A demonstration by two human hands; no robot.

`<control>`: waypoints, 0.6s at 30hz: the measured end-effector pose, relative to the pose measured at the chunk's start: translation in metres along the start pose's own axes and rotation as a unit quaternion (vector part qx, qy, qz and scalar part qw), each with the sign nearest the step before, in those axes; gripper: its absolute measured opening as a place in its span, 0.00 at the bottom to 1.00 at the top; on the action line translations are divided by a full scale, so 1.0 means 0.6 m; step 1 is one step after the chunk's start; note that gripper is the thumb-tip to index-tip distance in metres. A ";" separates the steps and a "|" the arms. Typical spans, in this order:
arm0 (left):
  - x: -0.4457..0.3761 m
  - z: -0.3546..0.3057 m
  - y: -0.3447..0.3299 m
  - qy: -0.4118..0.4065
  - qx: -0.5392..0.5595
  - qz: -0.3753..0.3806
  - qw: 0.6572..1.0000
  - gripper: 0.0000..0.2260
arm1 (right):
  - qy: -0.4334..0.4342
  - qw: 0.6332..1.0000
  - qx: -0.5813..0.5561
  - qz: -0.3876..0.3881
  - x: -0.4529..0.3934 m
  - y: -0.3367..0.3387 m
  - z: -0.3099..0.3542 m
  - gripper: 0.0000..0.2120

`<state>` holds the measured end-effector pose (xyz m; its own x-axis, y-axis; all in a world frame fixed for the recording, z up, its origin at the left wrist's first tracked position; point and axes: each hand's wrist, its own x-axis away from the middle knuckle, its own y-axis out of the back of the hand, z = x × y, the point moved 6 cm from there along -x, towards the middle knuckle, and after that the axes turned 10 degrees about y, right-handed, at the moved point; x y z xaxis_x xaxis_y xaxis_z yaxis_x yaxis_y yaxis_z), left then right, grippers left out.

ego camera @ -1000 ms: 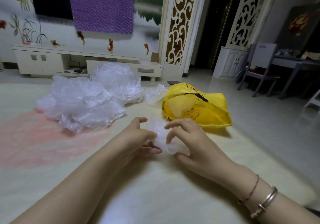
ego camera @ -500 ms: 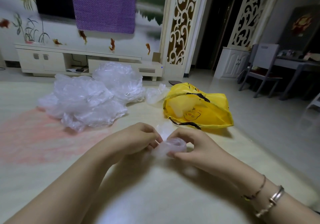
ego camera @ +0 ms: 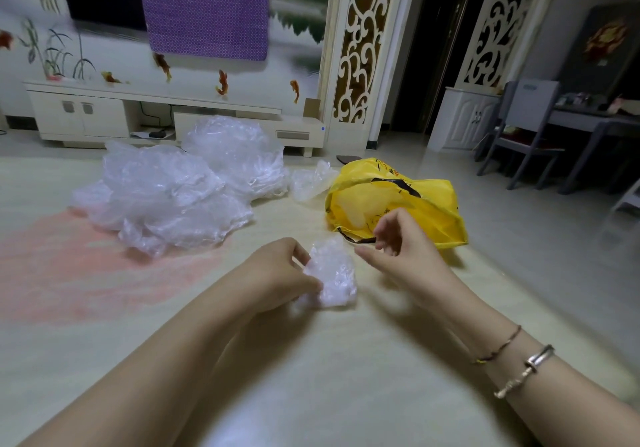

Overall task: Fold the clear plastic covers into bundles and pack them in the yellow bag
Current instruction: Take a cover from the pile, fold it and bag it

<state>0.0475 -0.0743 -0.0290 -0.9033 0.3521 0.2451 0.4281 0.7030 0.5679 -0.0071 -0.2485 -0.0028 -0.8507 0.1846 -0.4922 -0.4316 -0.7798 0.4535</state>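
Observation:
A small crumpled bundle of clear plastic cover [ego camera: 333, 275] sits in the middle of the pale floor mat. My left hand [ego camera: 280, 270] grips its left side with curled fingers. My right hand [ego camera: 398, 242] hovers just right of the bundle, fingers loosely spread and holding nothing. The yellow bag [ego camera: 398, 201] lies behind my right hand, its mouth facing left. A big heap of loose clear plastic covers [ego camera: 173, 190] lies at the back left, and one smaller cover [ego camera: 311, 180] rests by the bag's mouth.
A pink patch marks the mat [ego camera: 86, 266] at the left. A white TV cabinet [ego camera: 104, 114] lines the back wall. A carved screen [ego camera: 360, 48] stands behind the bag. Grey chair [ego camera: 523, 135] and desk [ego camera: 588, 124] stand at the right.
My right hand has let go of the bundle and lifted up and right toward the yellow bag. The bundle now stays in my left hand alone.

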 end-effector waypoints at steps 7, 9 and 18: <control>-0.004 0.005 0.001 0.007 0.001 0.003 1.000 0.16 | 0.187 0.943 0.166 0.218 0.053 -0.034 0.048 0.16; -0.004 0.006 0.005 0.012 0.015 0.023 1.000 0.19 | 0.172 0.932 0.201 0.246 0.060 -0.042 0.036 0.20; 0.015 -0.014 0.034 -0.031 0.071 0.041 0.996 0.21 | 0.169 0.945 0.201 0.196 0.044 -0.062 0.031 0.11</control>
<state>0.0479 -0.0623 -0.0087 -0.8640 0.4459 0.2338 0.5032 0.7491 0.4308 -0.0193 -0.2038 -0.0190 -0.8534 -0.3269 -0.4060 -0.2398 -0.4455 0.8626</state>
